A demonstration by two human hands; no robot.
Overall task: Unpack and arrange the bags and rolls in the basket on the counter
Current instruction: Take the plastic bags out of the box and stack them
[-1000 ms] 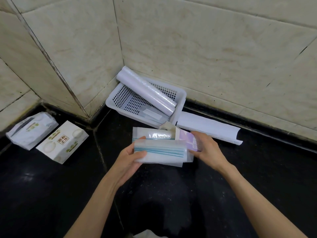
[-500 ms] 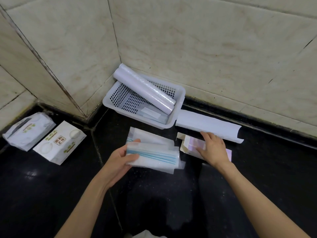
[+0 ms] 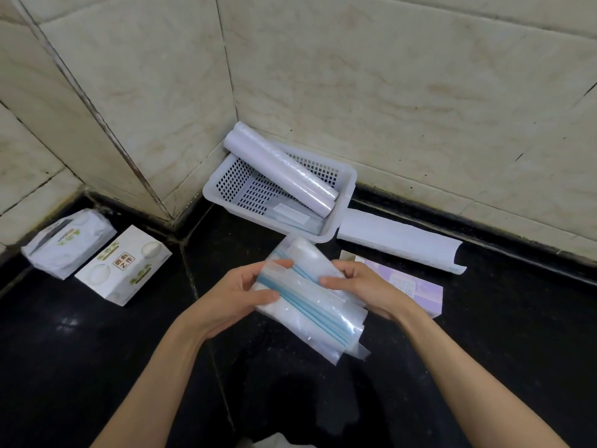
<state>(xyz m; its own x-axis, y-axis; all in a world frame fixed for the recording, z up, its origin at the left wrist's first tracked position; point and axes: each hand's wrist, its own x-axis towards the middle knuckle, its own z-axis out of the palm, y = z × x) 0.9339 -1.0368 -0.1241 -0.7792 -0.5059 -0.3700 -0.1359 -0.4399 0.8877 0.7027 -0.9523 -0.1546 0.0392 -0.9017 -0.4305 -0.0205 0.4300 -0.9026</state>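
Both hands hold a stack of clear zip bags (image 3: 310, 299) with blue seal strips above the black counter. My left hand (image 3: 235, 295) grips its left end, thumb on top. My right hand (image 3: 365, 286) grips its upper right edge. Behind them a white perforated basket (image 3: 345, 189) sits tilted in the wall corner. A long white roll (image 3: 277, 169) leans across the basket, one end over the rim. Flat clear bags (image 3: 290, 215) lie on the basket's floor. A lilac box (image 3: 416, 289) lies on the counter under my right wrist.
A long white curved paper sleeve (image 3: 400, 240) lies along the wall right of the basket. Two white tissue packs (image 3: 68, 244) (image 3: 124, 265) rest on the counter at the left. Tiled walls close the corner behind. The black counter (image 3: 517, 334) extends to the right and toward me.
My right hand left the lilac box on the counter and came back onto the zip bags. The stack has turned from level to a diagonal, its right end lower.
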